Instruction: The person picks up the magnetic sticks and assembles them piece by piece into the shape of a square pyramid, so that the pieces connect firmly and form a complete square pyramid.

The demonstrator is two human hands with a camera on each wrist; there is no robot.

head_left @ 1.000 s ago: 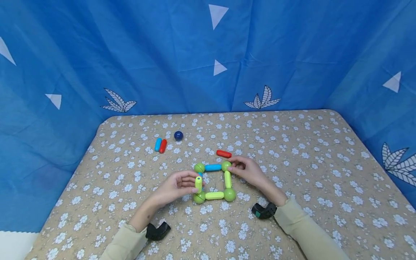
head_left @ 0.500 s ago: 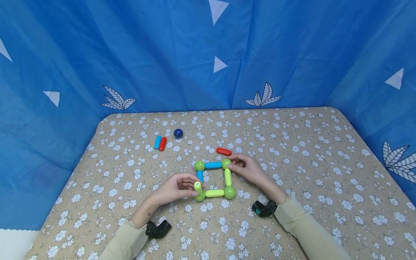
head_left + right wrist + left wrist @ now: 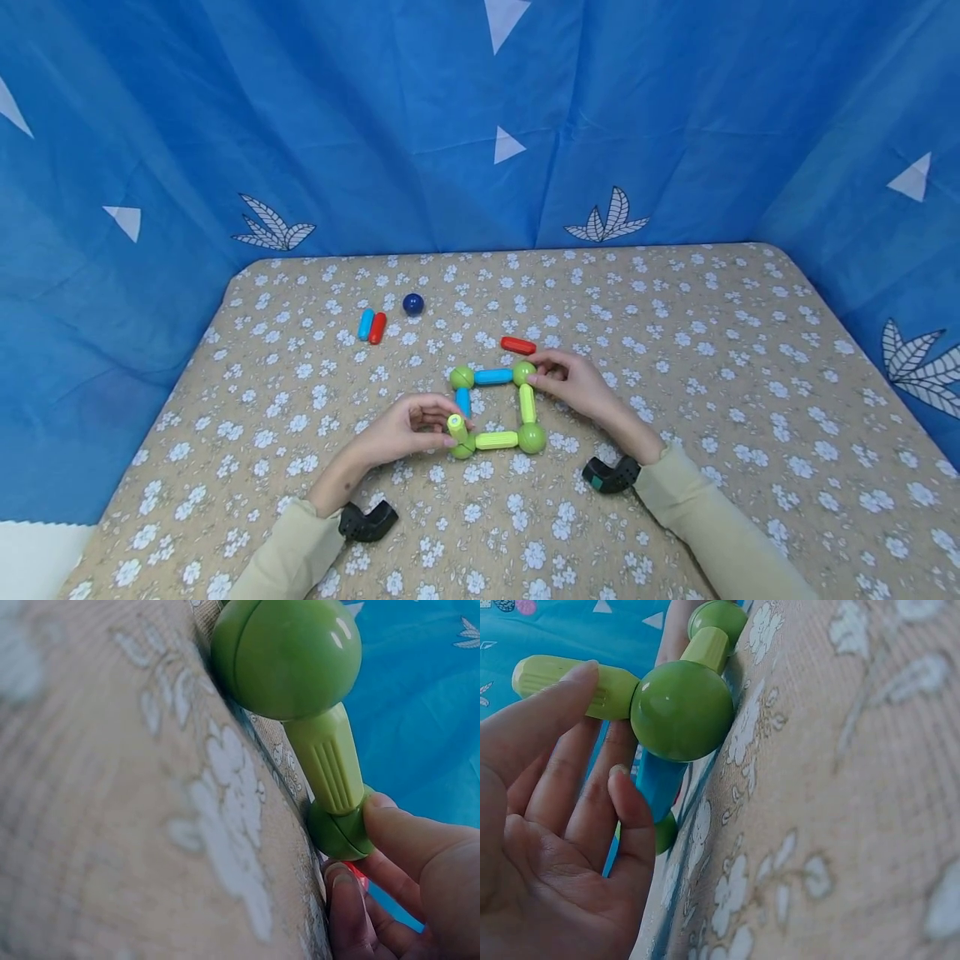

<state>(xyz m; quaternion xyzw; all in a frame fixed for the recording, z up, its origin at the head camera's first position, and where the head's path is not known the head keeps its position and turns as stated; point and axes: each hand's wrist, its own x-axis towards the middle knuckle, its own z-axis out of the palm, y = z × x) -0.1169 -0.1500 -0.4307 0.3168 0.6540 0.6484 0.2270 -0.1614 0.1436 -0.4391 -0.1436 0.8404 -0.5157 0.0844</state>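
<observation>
Four-sided and flat on the table, a frame of magnetic rods and green balls lies between the hands. Blue rods [image 3: 493, 377] form its back and left sides, yellow-green rods [image 3: 497, 440] its front and right. My left hand [image 3: 412, 431] pinches another yellow-green rod [image 3: 619, 694] between thumb and fingers; it stands up from the near-left green ball [image 3: 682, 711]. With thumb and fingertips, my right hand [image 3: 576, 387] pinches the far-right green ball [image 3: 337, 832]. The near-right ball [image 3: 289, 656] and far-left ball [image 3: 461, 377] are untouched.
A red rod [image 3: 518, 345] lies just behind the frame, close to the right fingers. Farther back on the left are a blue rod [image 3: 365, 325], a red rod [image 3: 378, 327] and a dark blue ball [image 3: 413, 304]. Blue curtain [image 3: 420, 125] surrounds the flowered tablecloth [image 3: 675, 333].
The upright rod's top has dropped and tipped toward the head camera, and more of the left blue rod shows. The right hand keeps its hold on the far-right ball.
</observation>
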